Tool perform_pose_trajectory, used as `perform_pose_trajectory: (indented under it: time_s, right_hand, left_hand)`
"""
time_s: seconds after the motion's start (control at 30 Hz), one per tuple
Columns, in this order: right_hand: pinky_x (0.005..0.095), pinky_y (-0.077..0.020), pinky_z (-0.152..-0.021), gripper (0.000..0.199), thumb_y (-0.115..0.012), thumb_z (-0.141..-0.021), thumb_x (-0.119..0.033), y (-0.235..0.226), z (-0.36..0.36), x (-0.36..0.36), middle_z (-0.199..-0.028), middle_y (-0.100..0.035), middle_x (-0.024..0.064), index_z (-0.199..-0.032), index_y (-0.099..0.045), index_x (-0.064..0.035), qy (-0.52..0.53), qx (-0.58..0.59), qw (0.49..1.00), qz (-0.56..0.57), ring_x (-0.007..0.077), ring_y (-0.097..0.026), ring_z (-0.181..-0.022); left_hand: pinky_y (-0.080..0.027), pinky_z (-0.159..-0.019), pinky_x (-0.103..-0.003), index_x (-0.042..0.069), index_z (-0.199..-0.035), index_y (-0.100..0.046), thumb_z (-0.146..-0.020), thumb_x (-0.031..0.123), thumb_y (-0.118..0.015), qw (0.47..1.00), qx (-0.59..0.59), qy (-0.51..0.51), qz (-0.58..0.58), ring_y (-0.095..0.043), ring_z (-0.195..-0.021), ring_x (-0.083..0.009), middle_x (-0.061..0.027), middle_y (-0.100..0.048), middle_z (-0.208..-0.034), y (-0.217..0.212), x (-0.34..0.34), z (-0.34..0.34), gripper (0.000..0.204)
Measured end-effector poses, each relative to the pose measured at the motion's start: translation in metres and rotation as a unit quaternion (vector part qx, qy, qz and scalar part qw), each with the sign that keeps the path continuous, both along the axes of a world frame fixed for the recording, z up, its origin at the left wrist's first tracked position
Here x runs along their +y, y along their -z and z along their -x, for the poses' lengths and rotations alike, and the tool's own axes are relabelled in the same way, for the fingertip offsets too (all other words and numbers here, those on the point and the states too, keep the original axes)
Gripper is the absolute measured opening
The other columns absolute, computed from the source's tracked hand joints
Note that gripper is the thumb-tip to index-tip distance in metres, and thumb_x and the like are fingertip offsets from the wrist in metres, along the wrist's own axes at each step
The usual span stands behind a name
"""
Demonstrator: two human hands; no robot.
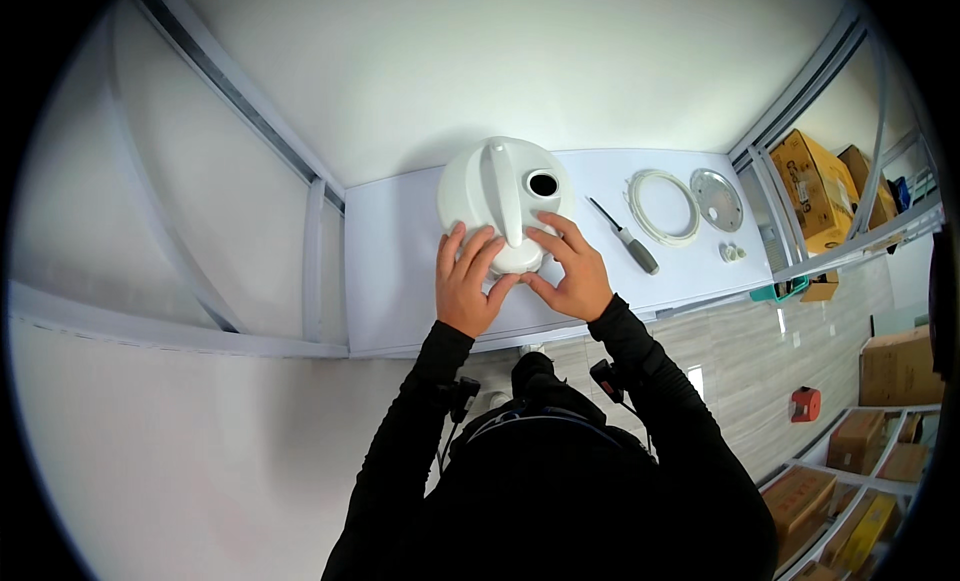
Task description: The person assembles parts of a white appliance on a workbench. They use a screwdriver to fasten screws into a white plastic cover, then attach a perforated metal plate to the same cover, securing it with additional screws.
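Left hand [467, 284] and right hand [578, 273] are grasping the front of the white housing [472, 194] between fingertips and thumbs; balanced pressure from both sides is likely serving best

- Bright, even light
- Soft shadow on the smooth white wall [560, 71]
- Glare patches on the glossy grey floor [740, 346]
- Straight edges bowed, corners black

Two hands [467, 289] [577, 278] are showing | one desk [390, 251] is carrying: one white housing [505, 201] | one screwdriver [632, 245] | one coiled tube [670, 239] | one metal disc [718, 200] | fittings [731, 252] are dodging count
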State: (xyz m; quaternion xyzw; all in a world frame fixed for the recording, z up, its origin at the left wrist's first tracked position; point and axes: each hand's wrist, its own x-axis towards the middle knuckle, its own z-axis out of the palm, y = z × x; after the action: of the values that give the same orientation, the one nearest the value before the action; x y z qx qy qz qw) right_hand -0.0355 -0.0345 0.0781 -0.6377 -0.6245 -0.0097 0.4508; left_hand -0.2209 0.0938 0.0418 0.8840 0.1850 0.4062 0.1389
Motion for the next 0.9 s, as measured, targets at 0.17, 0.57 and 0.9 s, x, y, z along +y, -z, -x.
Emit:
perform_pose_trajectory:
  time_s: [0.17,0.57,0.9]
  right_hand:
    - [0.0421,-0.0616,-0.087,0.068,-0.093,-0.076,-0.02,0.002,-0.001,-0.001,-0.152,-0.059,0.0138,-0.139,-0.069,-0.0122,0.005,-0.001,1.0,0.007,0.0358,-0.073,-0.105]
    - [0.0415,-0.061,-0.087,0.067,-0.093,-0.077,-0.024,0.005,-0.002,-0.001,-0.151,-0.061,0.01,-0.139,-0.069,-0.014,0.016,-0.017,1.0,0.007,0.0337,-0.073,-0.102]
    - [0.0407,-0.0616,-0.086,0.067,-0.091,-0.082,-0.031,0.01,-0.006,0.0,-0.153,-0.059,0.0114,-0.142,-0.067,-0.013,0.016,-0.052,0.999,0.001,0.0341,-0.073,-0.105]
  left_hand:
    - [-0.035,-0.123,-0.059,0.009,-0.136,-0.07,-0.083,0.027,-0.091,1.0,0.003,0.006,-0.014,-0.043,-0.151,-0.0429,-0.0083,-0.063,-0.151,-0.001,0.002,0.002,0.06]
    - [-0.041,-0.119,-0.054,0.011,-0.132,-0.075,-0.078,0.036,-0.094,0.999,-0.005,-0.016,-0.041,-0.048,-0.149,-0.0381,-0.004,-0.067,-0.148,0.007,0.006,0.003,0.062]
    - [-0.042,-0.113,-0.052,0.012,-0.131,-0.076,-0.078,0.039,-0.094,0.997,-0.021,-0.023,-0.073,-0.05,-0.148,-0.0346,-0.0019,-0.067,-0.149,0.013,0.01,0.001,0.062]
